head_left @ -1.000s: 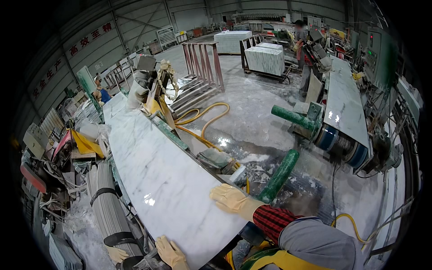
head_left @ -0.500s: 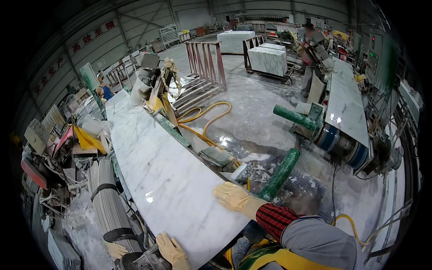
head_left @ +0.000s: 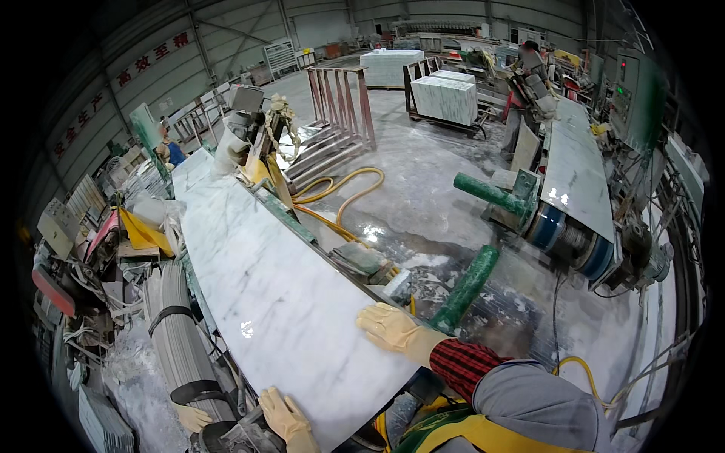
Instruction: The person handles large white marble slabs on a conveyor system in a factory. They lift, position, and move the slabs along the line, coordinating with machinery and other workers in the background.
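A long white slab with grey veins (head_left: 279,317), polished and wet-looking, stretches from the lower middle toward the far left. On its near right edge my right hand (head_left: 393,328), in a cream rubber glove, lies flat with fingers stretched out. My left hand (head_left: 287,419), gloved alike, rests at the slab's near left edge, its fingers extended and pointing away; its underside is hidden. Another cream glove (head_left: 192,417) shows left of it by the ribbed grey duct; whether a hand is inside, I cannot tell.
Left of the slab runs the ribbed grey duct (head_left: 180,343) with black straps. Green posts (head_left: 468,291) and yellow hoses (head_left: 355,192) are on the right. A second slab (head_left: 578,166) lies on rollers. A metal rack (head_left: 340,106) stands farther off; a person (head_left: 529,64) is beyond.
The view has shifted slightly, so the scene sits a little farther left. Both hands keep their places on the slab.
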Motion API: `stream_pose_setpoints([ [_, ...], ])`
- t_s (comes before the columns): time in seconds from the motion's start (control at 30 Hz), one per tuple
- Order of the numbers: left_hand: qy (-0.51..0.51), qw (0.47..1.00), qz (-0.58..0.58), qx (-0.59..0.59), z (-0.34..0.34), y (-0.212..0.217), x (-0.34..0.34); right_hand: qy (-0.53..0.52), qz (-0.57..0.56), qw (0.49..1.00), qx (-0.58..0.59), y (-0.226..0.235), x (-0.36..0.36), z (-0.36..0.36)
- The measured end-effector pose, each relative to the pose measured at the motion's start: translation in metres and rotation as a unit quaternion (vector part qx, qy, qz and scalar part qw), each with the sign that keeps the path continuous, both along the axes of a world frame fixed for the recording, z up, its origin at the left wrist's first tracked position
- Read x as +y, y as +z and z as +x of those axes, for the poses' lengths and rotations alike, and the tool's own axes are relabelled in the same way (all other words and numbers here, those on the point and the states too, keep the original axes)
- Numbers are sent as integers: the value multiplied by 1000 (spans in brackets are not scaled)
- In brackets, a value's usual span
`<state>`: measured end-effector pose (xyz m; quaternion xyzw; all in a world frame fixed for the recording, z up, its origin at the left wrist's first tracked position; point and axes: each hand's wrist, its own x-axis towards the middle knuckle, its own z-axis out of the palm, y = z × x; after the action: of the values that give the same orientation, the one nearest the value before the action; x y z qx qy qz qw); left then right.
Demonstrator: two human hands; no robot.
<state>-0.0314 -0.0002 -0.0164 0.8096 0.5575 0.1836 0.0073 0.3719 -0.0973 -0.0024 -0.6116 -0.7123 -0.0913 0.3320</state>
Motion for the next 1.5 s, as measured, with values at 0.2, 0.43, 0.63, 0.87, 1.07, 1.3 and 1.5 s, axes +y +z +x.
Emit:
stream_pose_setpoints([
  [0.2,-2,1000,11,1,1,0,-1,3,22,1000,-6,10,-9,-2],
  [0.43,-6,1000,9,2,0,1,-4,-1,21,1000,-3,10,-11,-3],
  [0.63,-5,1000,16,7,-2,0,-8,-2,0,1000,7,12,-17,-4],
  [0.87,5,1000,14,6,-3,-3,-11,-6,-2,1000,2,4,-21,-3],
  [1.07,5,1000,-16,1,2,7,-13,-5,-11,1000,7,6,-25,-3],
  [1.3,-16,1000,0,2,-5,6,-16,14,14,1000,9,3,-27,-3],
  [1.5,-16,999,34,-8,-13,-19,-12,15,20,999,20,7,-34,-4],
])
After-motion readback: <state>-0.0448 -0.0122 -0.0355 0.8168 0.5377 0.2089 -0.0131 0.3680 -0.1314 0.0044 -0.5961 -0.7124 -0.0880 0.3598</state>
